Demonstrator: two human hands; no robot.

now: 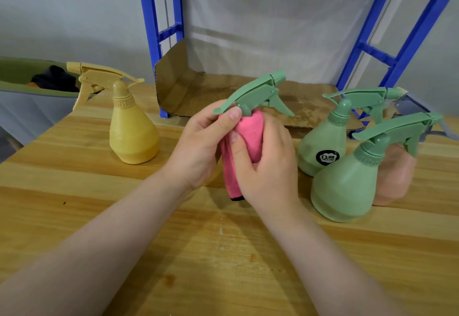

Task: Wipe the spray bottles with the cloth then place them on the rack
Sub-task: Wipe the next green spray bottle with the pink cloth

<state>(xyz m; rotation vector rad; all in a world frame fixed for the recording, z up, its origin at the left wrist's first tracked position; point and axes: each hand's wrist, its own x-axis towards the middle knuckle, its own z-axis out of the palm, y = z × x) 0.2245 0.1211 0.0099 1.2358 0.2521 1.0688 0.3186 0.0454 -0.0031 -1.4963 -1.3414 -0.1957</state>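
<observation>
Pink cloth (248, 139) swaddles the green spray bottle (258, 92) above the tabletop's (74, 191) middle, both hands closed around it, left hand (203, 146) steadying, right hand (268, 164) apparently rubbing.

We see two bare forearms reaching in from the lower edge, with no sleeves, watch, rings or bracelets on them. The left hand (198, 146) and the right hand (267, 164) are ungloved. Our fingers (229, 116) have short, unpainted nails, two thumbnails plainly in view.
</observation>
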